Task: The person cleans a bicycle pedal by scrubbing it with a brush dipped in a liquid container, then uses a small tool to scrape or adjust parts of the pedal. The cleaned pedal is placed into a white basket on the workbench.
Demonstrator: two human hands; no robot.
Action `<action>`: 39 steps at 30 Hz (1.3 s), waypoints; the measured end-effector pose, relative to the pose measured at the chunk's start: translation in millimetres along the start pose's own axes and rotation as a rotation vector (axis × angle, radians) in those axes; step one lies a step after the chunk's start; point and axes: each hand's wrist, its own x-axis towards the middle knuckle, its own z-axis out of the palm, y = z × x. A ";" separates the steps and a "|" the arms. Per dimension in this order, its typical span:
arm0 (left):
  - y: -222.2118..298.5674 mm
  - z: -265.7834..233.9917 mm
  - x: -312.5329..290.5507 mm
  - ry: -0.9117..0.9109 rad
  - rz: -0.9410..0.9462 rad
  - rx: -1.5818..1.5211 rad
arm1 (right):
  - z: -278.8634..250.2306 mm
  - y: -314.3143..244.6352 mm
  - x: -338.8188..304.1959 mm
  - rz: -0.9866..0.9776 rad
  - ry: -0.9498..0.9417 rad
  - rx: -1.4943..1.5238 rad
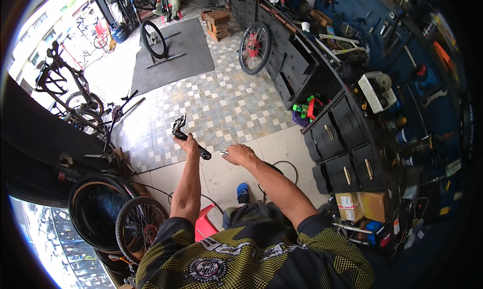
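My left hand (188, 143) is closed around a black bicycle crank arm (203, 152), which slants down to the right from the fist. At its upper end sits a pedal (178, 122) in black and silver. To the right, my right hand (240, 155) is closed, and a small silvery piece (224, 152) pokes out from its fingertips. What that piece is, I cannot make out. A short gap separates it from the lower end of the crank arm. Both hands are up above the tiled floor.
Bike wheels (141, 229) and tyres lean at the lower left, near a red stool (204, 223). A bike frame (70, 88) stands at the left. Black drawers (342, 163) and a tool-laden bench line the right. Ahead, a wheel (153, 39) stands on a grey mat (188, 47); a cable (296, 173) lies nearby.
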 end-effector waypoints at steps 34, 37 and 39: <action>-25.7 252.6 -347.5 -1.145 -0.096 0.329 | 278.9 448.4 -424.2 0.852 0.989 0.516; -3.4 282.7 -407.1 -1.171 -0.068 0.289 | 251.1 481.5 -434.3 0.837 1.066 0.492; 12.4 294.3 -437.7 -1.195 -0.055 0.183 | 219.5 505.9 -437.6 0.870 1.081 0.493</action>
